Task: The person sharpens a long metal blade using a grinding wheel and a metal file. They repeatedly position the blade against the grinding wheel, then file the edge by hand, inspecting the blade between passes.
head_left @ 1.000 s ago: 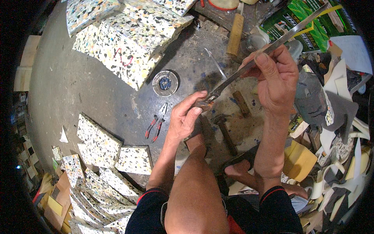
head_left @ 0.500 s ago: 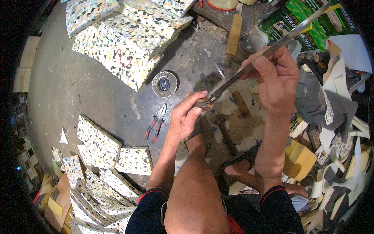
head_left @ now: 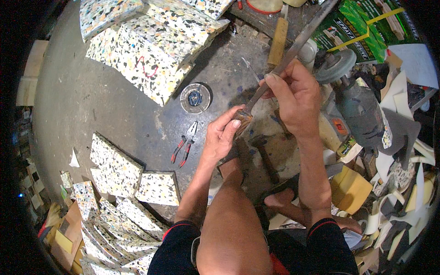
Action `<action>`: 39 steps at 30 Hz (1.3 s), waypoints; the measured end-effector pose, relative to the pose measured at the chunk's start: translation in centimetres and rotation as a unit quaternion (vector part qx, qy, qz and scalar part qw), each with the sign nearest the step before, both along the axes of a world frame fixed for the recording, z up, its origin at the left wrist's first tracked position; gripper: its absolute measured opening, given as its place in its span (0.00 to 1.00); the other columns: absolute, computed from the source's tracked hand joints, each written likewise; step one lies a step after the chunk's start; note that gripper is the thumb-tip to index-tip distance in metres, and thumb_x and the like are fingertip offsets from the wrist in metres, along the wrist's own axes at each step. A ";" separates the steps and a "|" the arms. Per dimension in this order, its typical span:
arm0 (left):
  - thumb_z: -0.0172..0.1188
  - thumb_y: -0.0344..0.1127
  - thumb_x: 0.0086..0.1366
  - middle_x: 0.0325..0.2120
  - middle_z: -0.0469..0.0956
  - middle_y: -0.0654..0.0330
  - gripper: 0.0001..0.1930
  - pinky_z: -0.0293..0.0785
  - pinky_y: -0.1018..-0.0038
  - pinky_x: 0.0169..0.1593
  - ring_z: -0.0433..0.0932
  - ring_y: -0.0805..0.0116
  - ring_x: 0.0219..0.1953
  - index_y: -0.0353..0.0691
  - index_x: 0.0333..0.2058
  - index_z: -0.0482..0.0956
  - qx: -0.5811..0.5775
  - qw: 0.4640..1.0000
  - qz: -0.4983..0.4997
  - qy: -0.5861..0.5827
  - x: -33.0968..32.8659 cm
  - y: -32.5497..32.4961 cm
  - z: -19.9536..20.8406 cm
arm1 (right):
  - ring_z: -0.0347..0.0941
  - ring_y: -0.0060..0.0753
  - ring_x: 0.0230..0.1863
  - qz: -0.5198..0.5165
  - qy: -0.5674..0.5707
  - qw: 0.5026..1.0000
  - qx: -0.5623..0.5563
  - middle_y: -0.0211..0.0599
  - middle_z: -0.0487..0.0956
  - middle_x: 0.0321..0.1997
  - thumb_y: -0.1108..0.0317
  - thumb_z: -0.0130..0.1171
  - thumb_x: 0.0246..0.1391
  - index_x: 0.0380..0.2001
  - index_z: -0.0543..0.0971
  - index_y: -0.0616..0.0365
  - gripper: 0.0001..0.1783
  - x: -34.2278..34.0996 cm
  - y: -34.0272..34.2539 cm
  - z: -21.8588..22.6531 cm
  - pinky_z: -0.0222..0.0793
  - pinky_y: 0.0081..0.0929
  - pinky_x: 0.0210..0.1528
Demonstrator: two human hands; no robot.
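A long, narrow metal blade with a worn wooden handle (head_left: 244,122) slants up from the middle of the view to the upper right. My left hand (head_left: 218,136) is closed round that handle, thumb and fingers gripping it. Farther along, my right hand (head_left: 297,98) pinches the blade (head_left: 300,42) between thumb and fingers. On the floor below lies a hammer (head_left: 265,158), near my foot. Another thin blade (head_left: 250,68) lies beyond my hands, partly hidden. Pliers with red and black handles (head_left: 185,145) rest left of my left hand.
A round dish of small blue pieces (head_left: 195,98) sits beyond the pliers. Speckled foam blocks (head_left: 137,59) lie at the far left, with more foam pieces (head_left: 117,165) nearer. At right stand a grinder with a round wheel (head_left: 360,107), green packages (head_left: 353,36) and heaped scraps (head_left: 403,197).
My right hand has moved left, nearer my left hand along the blade. The blade has turned to a steeper slant, and its handle has rolled in my left hand. The grinder wheel is now uncovered.
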State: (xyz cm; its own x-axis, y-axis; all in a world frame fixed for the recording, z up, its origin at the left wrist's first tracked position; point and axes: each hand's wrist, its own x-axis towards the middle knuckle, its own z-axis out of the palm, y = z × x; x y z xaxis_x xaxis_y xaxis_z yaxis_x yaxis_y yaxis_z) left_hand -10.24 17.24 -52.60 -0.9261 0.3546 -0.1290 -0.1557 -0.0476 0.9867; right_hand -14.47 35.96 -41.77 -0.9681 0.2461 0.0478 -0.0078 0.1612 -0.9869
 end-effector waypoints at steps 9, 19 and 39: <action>0.52 0.45 0.73 0.35 0.82 0.61 0.22 0.75 0.77 0.41 0.78 0.75 0.34 0.32 0.54 0.76 0.007 0.997 0.028 -0.077 0.4 0.2 -1.8 | 0.76 0.19 0.26 0.025 -0.053 0.996 -0.061 0.33 0.80 0.27 0.70 0.60 0.60 0.27 0.72 0.59 0.09 -1.5 -0.1 -2.5 0.75 0.22 0.28; 0.55 0.40 0.73 0.32 0.80 0.63 0.14 0.75 0.77 0.33 0.77 0.77 0.29 0.37 0.48 0.76 0.096 0.976 0.053 -0.189 -0.3 0.3 -2.9 | 0.77 0.23 0.32 -0.031 -0.100 0.993 -0.048 0.34 0.81 0.32 0.66 0.64 0.57 0.39 0.77 0.63 0.12 -3.1 -0.2 -6.3 0.75 0.24 0.35; 0.56 0.34 0.71 0.38 0.82 0.60 0.13 0.74 0.76 0.45 0.79 0.72 0.39 0.35 0.50 0.78 0.053 0.974 0.060 -0.214 1.3 2.3 -2.8 | 0.77 0.29 0.36 0.077 -0.206 0.975 -0.021 0.40 0.81 0.34 0.69 0.61 0.58 0.43 0.77 0.64 0.13 14.3 -1.8 -10.9 0.72 0.31 0.42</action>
State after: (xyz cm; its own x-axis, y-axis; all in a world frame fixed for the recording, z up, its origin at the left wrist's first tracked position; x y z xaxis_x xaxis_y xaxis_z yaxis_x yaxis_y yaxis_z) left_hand -8.97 19.58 -55.41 -0.8310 0.2790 -0.4812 -0.5387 -0.1882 0.8212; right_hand -0.17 34.12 -52.68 -0.9286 0.0890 -0.3603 0.3700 0.1487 -0.9170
